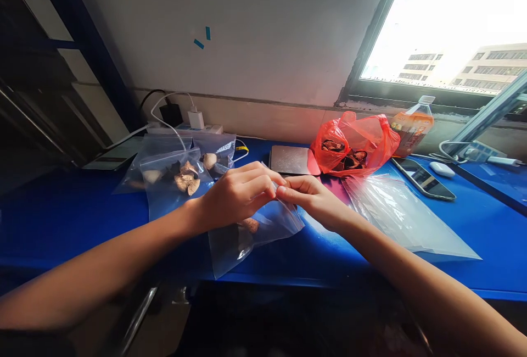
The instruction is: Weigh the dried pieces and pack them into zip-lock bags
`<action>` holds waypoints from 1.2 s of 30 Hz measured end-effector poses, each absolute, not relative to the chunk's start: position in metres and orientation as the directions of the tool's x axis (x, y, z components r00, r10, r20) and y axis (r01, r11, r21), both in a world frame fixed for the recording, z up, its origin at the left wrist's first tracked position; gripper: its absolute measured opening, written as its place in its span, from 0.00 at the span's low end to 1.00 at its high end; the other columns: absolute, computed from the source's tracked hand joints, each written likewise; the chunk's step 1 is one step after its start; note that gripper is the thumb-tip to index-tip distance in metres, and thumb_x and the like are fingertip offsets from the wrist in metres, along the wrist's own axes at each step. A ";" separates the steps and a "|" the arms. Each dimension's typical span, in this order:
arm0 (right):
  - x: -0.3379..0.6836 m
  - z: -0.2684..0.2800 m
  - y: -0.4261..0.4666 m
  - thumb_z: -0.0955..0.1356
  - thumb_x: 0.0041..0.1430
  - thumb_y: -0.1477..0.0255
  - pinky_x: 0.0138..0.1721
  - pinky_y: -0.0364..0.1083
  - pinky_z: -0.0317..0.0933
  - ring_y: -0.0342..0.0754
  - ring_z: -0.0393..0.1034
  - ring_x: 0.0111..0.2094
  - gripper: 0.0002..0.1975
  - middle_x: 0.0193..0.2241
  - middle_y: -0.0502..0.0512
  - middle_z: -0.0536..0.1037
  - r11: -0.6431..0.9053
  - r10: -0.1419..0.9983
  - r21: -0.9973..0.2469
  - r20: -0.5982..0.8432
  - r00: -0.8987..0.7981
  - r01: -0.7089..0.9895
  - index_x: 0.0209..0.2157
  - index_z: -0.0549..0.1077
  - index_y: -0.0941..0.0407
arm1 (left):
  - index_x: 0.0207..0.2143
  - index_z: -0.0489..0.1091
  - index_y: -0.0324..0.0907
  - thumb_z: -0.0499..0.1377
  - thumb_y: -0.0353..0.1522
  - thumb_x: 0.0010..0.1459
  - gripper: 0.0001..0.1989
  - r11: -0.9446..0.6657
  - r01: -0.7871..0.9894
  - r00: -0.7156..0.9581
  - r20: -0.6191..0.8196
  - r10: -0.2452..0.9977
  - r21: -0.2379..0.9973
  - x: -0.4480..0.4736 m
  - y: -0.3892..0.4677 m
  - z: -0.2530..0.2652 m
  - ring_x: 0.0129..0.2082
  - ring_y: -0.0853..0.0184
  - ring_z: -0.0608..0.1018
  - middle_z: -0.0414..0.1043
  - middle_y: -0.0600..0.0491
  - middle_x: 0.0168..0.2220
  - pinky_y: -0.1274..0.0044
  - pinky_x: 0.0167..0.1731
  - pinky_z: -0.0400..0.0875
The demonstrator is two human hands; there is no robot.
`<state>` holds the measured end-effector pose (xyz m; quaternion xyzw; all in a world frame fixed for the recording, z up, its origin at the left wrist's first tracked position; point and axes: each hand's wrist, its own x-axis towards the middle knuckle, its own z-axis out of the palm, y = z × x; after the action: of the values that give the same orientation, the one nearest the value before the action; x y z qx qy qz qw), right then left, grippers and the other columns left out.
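The left hand (241, 193) hides part of the clear bag (276, 225); the window (448, 16) is cropped.

Your bare, slender left forearm (107, 261) slants up from the lower left edge, its left hand (245, 192) turned knuckles-up, with bent fingers (263, 185) pointing right in a closed grip. Your equally bare right forearm (411, 263) angles in from the lower right corner to the right hand (313, 195), whose straight thumb (290, 195) presses beneath a curled index finger. Both sets of fingertips come together at mid-view, although whether they touch is unclear.
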<state>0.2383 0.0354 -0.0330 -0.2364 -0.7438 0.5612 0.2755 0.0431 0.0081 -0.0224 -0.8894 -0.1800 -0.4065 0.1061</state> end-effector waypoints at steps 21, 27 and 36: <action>0.244 -0.031 0.028 0.61 0.61 0.53 0.21 0.41 0.44 0.38 0.52 0.19 0.27 0.15 0.47 0.63 0.403 0.610 -0.906 0.161 -0.776 0.128 0.17 0.63 0.58 | 0.33 0.68 0.40 0.58 0.27 0.60 0.02 -0.923 0.378 0.641 0.741 0.200 -0.077 0.045 0.004 -0.022 0.30 0.70 0.76 0.74 0.51 0.30 0.77 0.32 0.73; 0.239 -0.033 0.025 0.61 0.63 0.57 0.21 0.41 0.46 0.37 0.52 0.18 0.25 0.15 0.46 0.63 0.346 0.649 -0.937 0.206 -0.732 0.043 0.18 0.64 0.59 | 0.30 0.67 0.40 0.60 0.26 0.58 0.04 -0.922 0.383 0.621 0.755 0.211 -0.057 0.044 0.003 -0.016 0.31 0.69 0.76 0.74 0.50 0.30 0.77 0.33 0.74; 0.230 -0.032 0.014 0.64 0.56 0.57 0.21 0.41 0.47 0.38 0.49 0.18 0.21 0.15 0.46 0.58 0.116 0.776 -0.993 0.090 -0.625 0.001 0.18 0.63 0.57 | 0.34 0.68 0.39 0.59 0.27 0.60 0.01 -0.914 0.403 0.564 0.797 0.215 -0.039 0.043 0.003 -0.016 0.30 0.69 0.77 0.75 0.51 0.29 0.76 0.32 0.74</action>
<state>0.2296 0.0136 -0.0315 -0.2883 -0.6735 0.5989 0.3235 0.0429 0.0025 -0.0159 -0.8775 -0.1760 -0.4326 0.1087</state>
